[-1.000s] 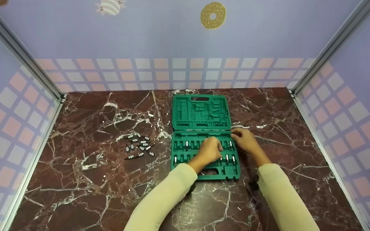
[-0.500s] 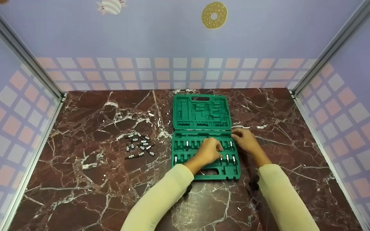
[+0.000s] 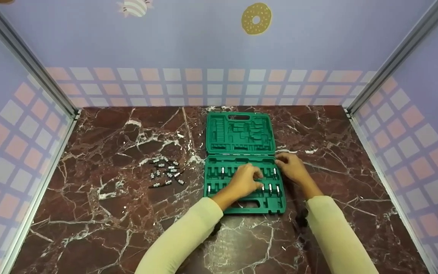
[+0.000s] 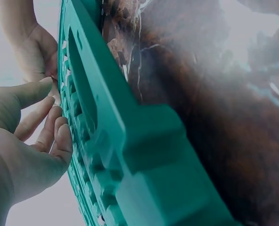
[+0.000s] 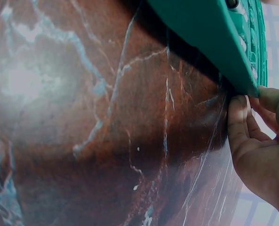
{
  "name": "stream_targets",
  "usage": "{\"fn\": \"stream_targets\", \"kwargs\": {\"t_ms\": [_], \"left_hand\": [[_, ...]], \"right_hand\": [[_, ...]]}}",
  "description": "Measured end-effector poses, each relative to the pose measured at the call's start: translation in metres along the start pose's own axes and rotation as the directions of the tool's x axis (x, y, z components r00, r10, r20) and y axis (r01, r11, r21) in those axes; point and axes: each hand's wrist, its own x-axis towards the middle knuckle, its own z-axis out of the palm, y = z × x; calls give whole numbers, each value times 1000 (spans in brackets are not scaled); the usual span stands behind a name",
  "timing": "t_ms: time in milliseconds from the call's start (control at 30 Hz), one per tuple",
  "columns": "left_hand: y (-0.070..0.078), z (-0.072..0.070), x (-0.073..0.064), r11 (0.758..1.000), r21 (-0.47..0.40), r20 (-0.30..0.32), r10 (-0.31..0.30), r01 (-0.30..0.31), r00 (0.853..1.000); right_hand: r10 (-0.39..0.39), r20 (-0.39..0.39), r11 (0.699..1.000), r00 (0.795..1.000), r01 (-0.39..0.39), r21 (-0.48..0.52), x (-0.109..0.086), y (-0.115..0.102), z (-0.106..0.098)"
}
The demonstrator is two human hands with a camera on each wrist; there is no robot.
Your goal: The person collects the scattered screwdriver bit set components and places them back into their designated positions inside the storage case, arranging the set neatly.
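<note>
A green plastic socket case (image 3: 274, 205) lies open and flat, its moulded lid (image 3: 238, 134) folded back. Several silver bit sockets (image 3: 270, 188) stand in its slots, in two rows. Over the case's lower half hovers my left hand (image 3: 245, 180), thumb and forefinger parted; in the left wrist view I see nothing between them. My right hand (image 3: 292, 167) is at the case's right edge near the hinge. In the right wrist view its thumb (image 5: 270, 98) and fingers pinch the case's rim. The left hand covers some middle slots.
A loose pile of several bit sockets (image 3: 171, 172) with dark tips lies left of the case. The red-brown marble-patterned table (image 3: 101, 220) is bounded by patterned panels (image 3: 188, 45) at the back and both sides.
The left hand has drawn slightly left and its thumb and forefinger have spread apart. The right hand stays at the case's edge. The head view has shifted slightly.
</note>
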Motion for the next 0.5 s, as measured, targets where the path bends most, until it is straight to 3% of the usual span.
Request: {"fn": "stream_targets", "kwargs": {"t_ms": [300, 500], "left_hand": [[-8, -17, -10, 997, -70, 15, -24, 25, 1000], [-13, -32, -18, 993, -120, -16, -16, 14, 1000]], "right_hand": [[-8, 2, 1000, 1000, 8, -6, -1, -1, 1], [-22, 7, 999, 1000, 22, -26, 0, 0, 0]]}}
